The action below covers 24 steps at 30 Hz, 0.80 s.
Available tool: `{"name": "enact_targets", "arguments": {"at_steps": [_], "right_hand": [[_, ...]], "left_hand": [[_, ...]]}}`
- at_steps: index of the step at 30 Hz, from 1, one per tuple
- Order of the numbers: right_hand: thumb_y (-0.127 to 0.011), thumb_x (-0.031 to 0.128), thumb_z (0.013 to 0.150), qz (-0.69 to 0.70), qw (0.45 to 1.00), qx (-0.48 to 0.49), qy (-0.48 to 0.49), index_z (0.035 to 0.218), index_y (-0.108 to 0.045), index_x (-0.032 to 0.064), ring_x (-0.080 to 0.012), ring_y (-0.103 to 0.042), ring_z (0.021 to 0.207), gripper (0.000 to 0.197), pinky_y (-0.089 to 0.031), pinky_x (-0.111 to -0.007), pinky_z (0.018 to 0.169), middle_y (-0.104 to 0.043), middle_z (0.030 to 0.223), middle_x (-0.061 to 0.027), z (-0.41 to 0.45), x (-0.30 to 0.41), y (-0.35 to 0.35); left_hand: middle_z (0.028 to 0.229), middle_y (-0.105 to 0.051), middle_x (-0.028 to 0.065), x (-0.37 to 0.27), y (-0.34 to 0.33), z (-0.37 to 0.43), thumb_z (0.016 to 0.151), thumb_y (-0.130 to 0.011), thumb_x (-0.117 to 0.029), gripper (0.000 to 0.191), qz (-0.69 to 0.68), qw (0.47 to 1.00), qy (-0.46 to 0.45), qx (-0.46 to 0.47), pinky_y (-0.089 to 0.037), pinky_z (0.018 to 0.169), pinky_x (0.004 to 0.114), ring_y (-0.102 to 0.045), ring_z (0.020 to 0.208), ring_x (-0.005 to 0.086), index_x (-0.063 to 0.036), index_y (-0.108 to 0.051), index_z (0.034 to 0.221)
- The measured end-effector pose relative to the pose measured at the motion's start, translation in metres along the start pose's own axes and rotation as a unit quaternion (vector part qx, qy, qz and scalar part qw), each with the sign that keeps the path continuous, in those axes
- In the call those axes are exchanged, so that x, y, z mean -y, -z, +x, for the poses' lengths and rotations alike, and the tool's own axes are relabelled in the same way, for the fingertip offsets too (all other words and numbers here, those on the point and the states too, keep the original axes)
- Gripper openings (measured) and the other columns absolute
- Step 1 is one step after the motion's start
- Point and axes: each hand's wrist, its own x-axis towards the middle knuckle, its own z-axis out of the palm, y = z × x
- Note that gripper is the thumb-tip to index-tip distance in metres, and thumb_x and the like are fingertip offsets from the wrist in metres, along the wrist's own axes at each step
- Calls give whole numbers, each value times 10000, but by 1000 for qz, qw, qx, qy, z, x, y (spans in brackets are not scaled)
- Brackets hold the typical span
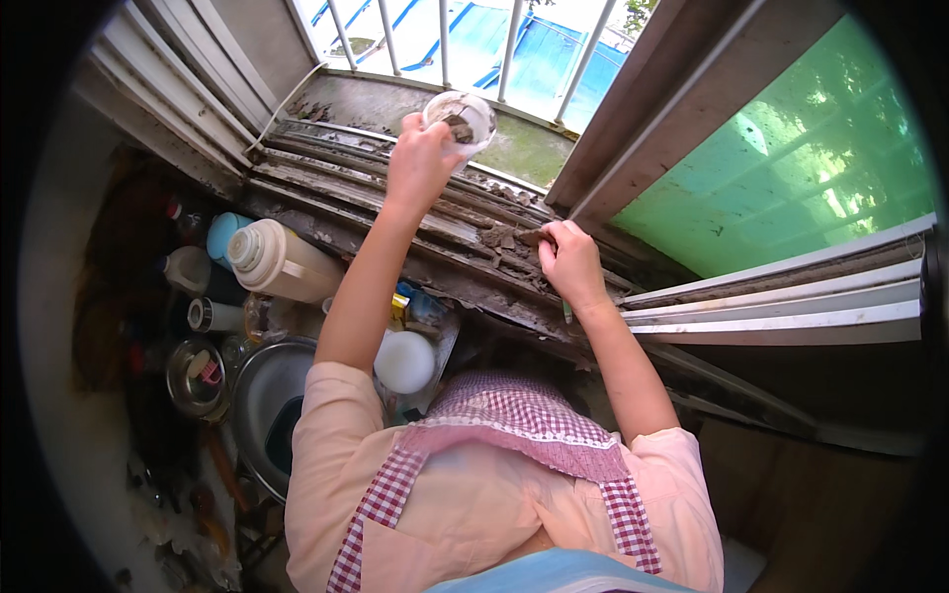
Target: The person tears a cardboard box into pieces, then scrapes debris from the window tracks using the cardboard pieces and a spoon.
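My left hand [422,159] grips a white plastic cup [474,144] by its side, above the outer part of the window track. Brown debris [458,127] lies inside the cup. Down at the track, my right hand [571,259] pinches a thin brown piece [532,237] whose kind I cannot tell. Its tip meets a heap of crumbly dirt [504,244] in the grooves of the sliding-window track [356,178]. Something green, partly hidden, shows under my right wrist.
White metal bars [445,44] stand beyond the sill. Sliding window frames [771,304] flank the track on the right, near green glass [801,163]. Below left are a cream thermos [282,263], a metal basin [248,415], a small metal bowl [178,370] and a white round container [405,362].
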Motion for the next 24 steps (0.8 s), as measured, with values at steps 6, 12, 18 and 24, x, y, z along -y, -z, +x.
{"name": "enact_targets", "arguments": {"at_steps": [6, 12, 18, 24], "right_hand": [[-623, 68, 782, -18, 993, 1, 115, 902, -670, 91, -305, -607, 752, 130, -492, -385, 660, -612, 825, -96, 34, 19, -31], [-546, 88, 775, -90, 955, 124, 255, 849, -687, 162, -242, -584, 877, 176, -514, -369, 716, -566, 811, -52, 68, 33, -60], [-569, 113, 792, -94, 932, 179, 301, 852, -688, 148, -254, -597, 826, 138, -504, -368, 698, -570, 787, -62, 85, 40, -61], [-549, 122, 804, -120, 911, 208, 335, 810, -670, 149, -247, -607, 825, 125, -516, -373, 706, -573, 790, -56, 94, 41, -73]], "left_hand": [[1129, -508, 171, 10, 44, -75, 672, -777, -120, 285, 3, 997, 56, -53, -466, 817, 397, -556, 978, 351, -20, -576, 848], [1152, -489, 175, 3, 62, -130, 662, -771, -53, 264, -28, 988, 120, -95, -444, 836, 397, -531, 1021, 357, -16, -555, 809], [1218, -477, 160, 1, 72, -165, 664, -774, -69, 260, 6, 985, 153, -80, -456, 836, 400, -533, 1056, 360, -37, -552, 795], [1235, -447, 202, -4, 70, -179, 671, -771, -72, 257, -49, 983, 172, -41, -437, 873, 424, -503, 1095, 383, -34, -554, 804]]}}
